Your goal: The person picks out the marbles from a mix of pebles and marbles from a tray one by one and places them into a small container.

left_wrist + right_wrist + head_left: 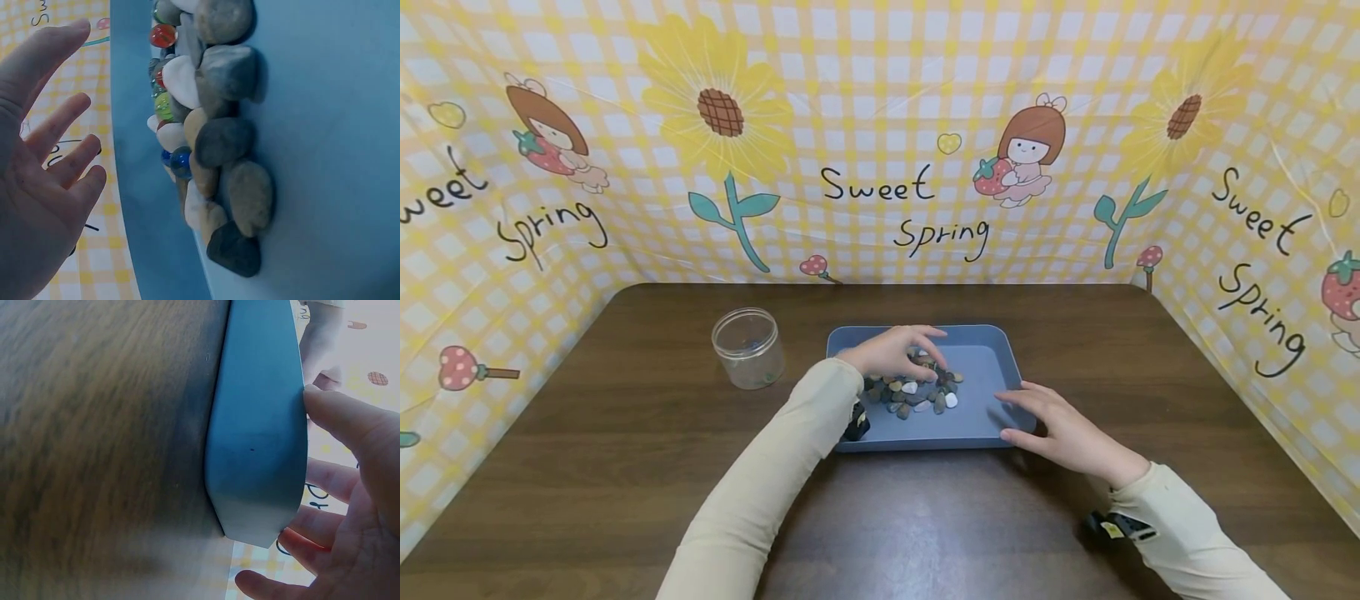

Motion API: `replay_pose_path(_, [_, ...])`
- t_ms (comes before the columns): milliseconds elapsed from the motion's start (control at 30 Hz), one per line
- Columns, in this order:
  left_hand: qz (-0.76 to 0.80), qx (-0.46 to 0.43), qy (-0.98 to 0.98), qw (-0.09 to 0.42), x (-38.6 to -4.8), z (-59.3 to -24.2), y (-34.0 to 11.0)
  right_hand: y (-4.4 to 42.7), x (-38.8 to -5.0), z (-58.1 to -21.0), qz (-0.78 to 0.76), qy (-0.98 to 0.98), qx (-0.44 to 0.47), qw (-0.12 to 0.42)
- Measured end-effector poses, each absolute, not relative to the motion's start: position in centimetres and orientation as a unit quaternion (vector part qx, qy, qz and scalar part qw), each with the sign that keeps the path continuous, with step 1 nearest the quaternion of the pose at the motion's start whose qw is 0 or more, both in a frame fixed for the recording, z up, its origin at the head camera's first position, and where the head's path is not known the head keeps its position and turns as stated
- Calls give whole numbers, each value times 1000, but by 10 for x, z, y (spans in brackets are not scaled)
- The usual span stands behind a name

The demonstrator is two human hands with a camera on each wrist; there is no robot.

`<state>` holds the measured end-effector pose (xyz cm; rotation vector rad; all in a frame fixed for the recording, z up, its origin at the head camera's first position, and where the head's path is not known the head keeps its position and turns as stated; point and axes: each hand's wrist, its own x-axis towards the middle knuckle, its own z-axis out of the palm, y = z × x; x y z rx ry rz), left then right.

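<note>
A blue rectangular tray (pixel 981 367) holds a heap of grey, tan and white pebbles (pixel 903 411) toward its left side. Among the stones, the left wrist view shows glass marbles: a red marble (pixel 164 35), a green marble (pixel 164 107) and a blue marble (pixel 181 162). Over the heap hovers my left hand (pixel 891 352), fingers spread and loosely bent, with nothing visible in its grasp. My right hand (pixel 1063 427) rests at the tray's near right corner. Its thumb touches the rim, and the relaxed fingers extend along the right side.
Left of the tray stands a clear round jar (pixel 748 358) without a lid, a few small coloured items at its bottom. The brown wooden table (pixel 625 467) is bordered at the back and sides by a yellow checked cloth (pixel 880 108).
</note>
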<state>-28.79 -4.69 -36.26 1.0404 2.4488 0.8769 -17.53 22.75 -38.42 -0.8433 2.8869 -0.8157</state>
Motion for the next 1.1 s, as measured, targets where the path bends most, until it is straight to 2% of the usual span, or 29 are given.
replay_pose_path(1100, [234,389,871,186,-294,-381,-31,228,-178,-388,-254,930,-264,21])
